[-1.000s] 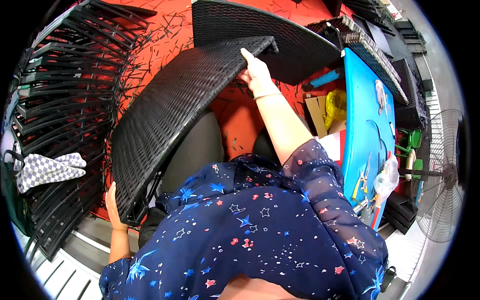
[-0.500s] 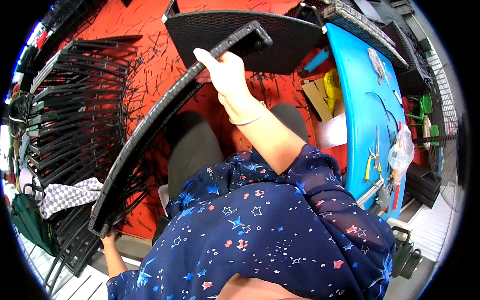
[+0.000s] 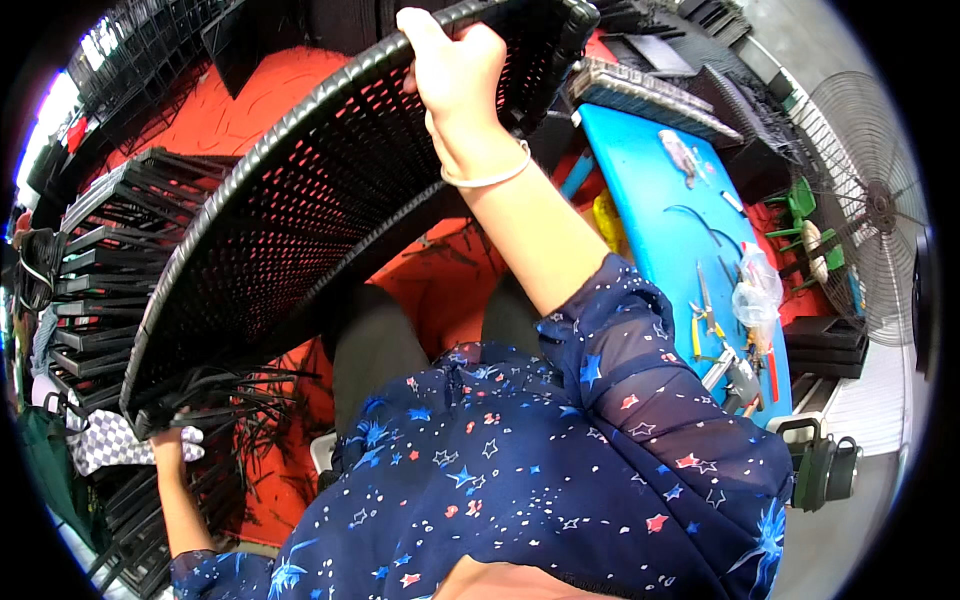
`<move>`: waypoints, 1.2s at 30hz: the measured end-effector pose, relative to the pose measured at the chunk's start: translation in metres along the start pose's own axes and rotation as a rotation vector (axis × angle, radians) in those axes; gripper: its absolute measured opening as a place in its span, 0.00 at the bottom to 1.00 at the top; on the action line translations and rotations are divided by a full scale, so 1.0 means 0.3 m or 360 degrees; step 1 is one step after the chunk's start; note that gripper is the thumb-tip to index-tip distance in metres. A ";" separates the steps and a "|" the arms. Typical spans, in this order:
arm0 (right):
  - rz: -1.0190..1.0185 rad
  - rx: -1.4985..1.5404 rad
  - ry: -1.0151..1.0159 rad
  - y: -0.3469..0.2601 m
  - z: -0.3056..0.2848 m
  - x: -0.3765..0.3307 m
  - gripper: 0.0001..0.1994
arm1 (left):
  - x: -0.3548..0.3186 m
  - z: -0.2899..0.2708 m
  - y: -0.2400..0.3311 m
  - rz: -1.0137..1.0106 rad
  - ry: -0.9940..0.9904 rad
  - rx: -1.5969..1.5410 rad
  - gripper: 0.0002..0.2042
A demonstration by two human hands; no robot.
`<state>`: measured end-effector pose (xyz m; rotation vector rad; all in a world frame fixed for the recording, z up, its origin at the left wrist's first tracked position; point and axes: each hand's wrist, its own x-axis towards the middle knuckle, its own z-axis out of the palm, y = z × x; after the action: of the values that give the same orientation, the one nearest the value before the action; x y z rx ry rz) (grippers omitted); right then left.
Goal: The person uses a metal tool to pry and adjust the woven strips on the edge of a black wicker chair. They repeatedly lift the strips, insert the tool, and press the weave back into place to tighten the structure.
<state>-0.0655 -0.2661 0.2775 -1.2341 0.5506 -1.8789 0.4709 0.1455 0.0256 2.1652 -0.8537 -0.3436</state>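
Note:
A large black woven wicker panel [image 3: 290, 190] with a thick curved rim is held up slantwise before me, its open weave showing red floor through the holes. My right hand [image 3: 455, 75] grips the upper rim, fingers wrapped over to the far side and partly hidden. At the lower left end, my left hand [image 3: 170, 437] is closed round the panel's corner, most of its fingers hidden behind the frame. Loose black strips [image 3: 265, 400] hang near that lower end.
Black frames [image 3: 110, 260] are stacked at the left, near a checked cloth [image 3: 110, 440]. At the right stands a blue table [image 3: 640, 180] with pliers [image 3: 708, 325] and a plastic bag [image 3: 757, 290]. Beyond it are a fan [image 3: 875, 205] and green chairs [image 3: 800, 205]. Scraps litter the red floor [image 3: 445, 255].
The panel has been raised and tilted, so its woven face shows instead of mostly its edge. Both hands have moved with it, the right one farther up. My view has turned slightly.

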 end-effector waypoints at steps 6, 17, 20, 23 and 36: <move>-0.0558 -0.0260 -0.0068 -0.163 0.091 0.189 0.12 | 0.099 0.189 0.256 0.0030 -0.0212 -0.0396 0.22; -0.1246 -0.0806 -0.0286 -0.301 0.022 0.506 0.12 | 0.370 0.980 0.590 0.0276 -0.1002 -0.0738 0.29; -0.1056 -0.1274 -0.0107 -0.296 -0.045 0.527 0.12 | 0.443 1.046 0.631 0.0427 -0.0956 0.0488 0.35; -0.0894 -0.0919 -0.0270 -0.249 -0.096 0.445 0.13 | 0.495 1.020 0.640 0.0615 -0.1303 0.0722 0.25; -0.0268 -0.1006 -0.1275 0.018 -0.261 -0.692 0.11 | -0.420 1.107 1.130 -0.0623 -0.1983 -0.2232 0.21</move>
<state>-0.0926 -0.1065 0.1258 -2.3385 0.6088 -1.1743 0.0584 -0.1195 0.0520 0.5800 -0.4165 -1.8968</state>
